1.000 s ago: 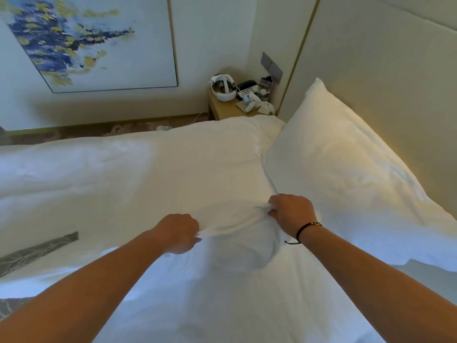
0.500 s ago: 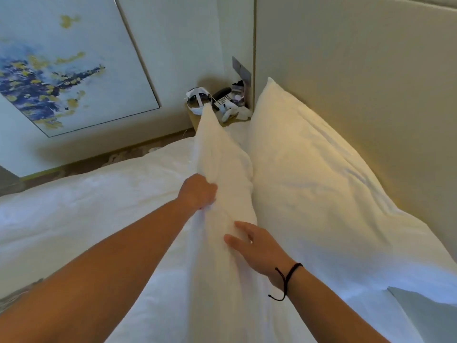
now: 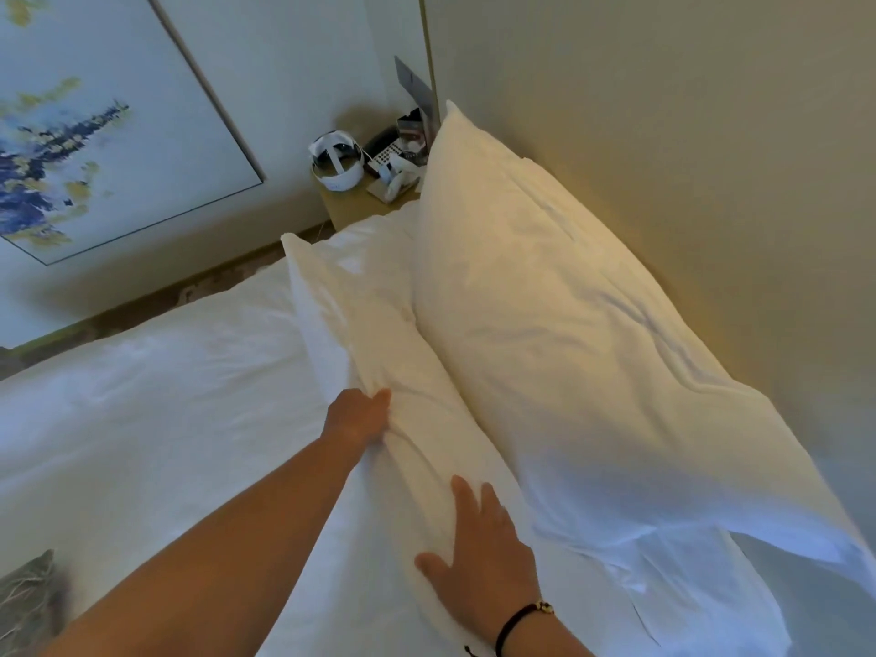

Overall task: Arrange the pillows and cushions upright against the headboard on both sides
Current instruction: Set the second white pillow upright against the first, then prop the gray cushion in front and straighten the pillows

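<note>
A large white pillow [image 3: 569,334] leans upright against the beige padded headboard [image 3: 687,135]. In front of it a second white pillow [image 3: 360,320] stands on its long edge, leaning towards the first. My left hand [image 3: 358,417] grips this front pillow at its top edge near the middle. My right hand [image 3: 479,561] lies flat with fingers spread on the front pillow's near end. A black cord bracelet is on my right wrist.
White bedding [image 3: 142,419] covers the mattress to the left. A bedside table [image 3: 365,203] at the far corner holds a white headset [image 3: 337,166], a phone and small items. A framed painting [image 3: 95,125] hangs on the left wall. A grey patterned cushion [image 3: 26,599] shows at bottom left.
The front pillow was lifted from flat on the bed to standing on edge, then set lower against the back pillow. My right hand let go of its grip and now rests flat.
</note>
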